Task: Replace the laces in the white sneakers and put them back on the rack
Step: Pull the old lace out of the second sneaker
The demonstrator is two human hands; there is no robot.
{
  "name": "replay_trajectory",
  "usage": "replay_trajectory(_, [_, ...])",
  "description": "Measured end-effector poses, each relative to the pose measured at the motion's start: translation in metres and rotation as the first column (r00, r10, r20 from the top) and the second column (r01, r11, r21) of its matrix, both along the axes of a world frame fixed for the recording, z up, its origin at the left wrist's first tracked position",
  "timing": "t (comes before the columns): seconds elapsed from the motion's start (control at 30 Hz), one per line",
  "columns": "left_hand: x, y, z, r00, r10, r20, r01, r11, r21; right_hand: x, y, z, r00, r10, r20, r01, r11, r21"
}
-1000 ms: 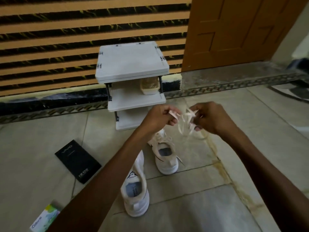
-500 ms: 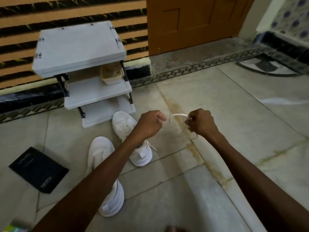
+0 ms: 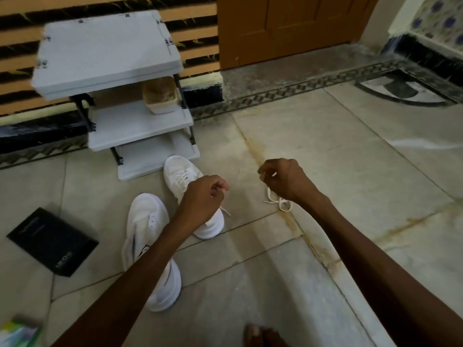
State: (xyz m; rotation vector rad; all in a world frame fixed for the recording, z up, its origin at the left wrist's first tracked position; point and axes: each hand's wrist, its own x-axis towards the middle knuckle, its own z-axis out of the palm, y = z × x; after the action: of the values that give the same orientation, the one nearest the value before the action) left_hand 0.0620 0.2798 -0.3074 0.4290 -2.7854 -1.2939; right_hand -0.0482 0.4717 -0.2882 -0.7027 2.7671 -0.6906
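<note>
Closest to me, below and behind my left fingers (image 3: 220, 186), the near sneaker (image 3: 144, 221) lies on the floor (image 3: 350, 184) with bare eyelets showing, as far as I can tell. A black box (image 3: 50, 242) lies well out to the left of it.

My left hand (image 3: 204, 196) hangs in the air with its fingers curled in on themselves. I can see nothing between them. A moment ago both hands were close together, working a bundled lace (image 3: 279, 202) between them. Now they have drawn apart and the left has let go.

My right hand (image 3: 288, 181) is curled too. A white tip shows at my right fingers (image 3: 265, 170), so I judge they pinch one end of the lace, though I can't be sure. The rest of it has dropped into a loose tangle on the floor just under that hand.

I read this as the pulled lace being set aside. That leaves one shoe stripped and waiting for a fresh lace.

Just beyond and partly under my left fingers sits the far sneaker (image 3: 179, 176). It is still laced, with a loose end trailing out on the right-hand side, so I reckon it is next.

Past it, up and to the left of both hands, the rack (image 3: 107, 53) stands against the wall. It has a small basket (image 3: 160, 96) on its middle shelf, and no shoe is on it yet.
</note>
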Motion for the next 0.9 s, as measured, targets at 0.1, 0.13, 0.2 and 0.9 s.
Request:
replay_trajectory(0.1, [0.029, -0.026, 0.001, 0.997, 0.070, -0.026, -0.074, 0.974, -0.214, 0.023, -0.039, 0.009, 0.989, 0.150, -0.018, -0.151, 0.977, -0.150])
replay_trajectory(0.13, [0.033, -0.028, 0.003, 0.996, 0.089, 0.006, -0.082, 0.943, -0.321, 0.026, -0.042, 0.007, 0.985, 0.169, -0.021, -0.170, 0.970, -0.174])
replay_trajectory(0.2, [0.058, -0.044, 0.009, 0.969, 0.191, 0.155, -0.091, 0.865, -0.493, 0.043, -0.071, -0.001, 0.966, 0.259, -0.011, -0.257, 0.948, -0.185])
replay_trajectory(0.9, [0.095, -0.090, -0.049, 0.861, 0.479, 0.174, -0.448, 0.874, -0.188, 0.101, -0.142, -0.047, 0.956, 0.293, -0.007, -0.289, 0.945, 0.152])
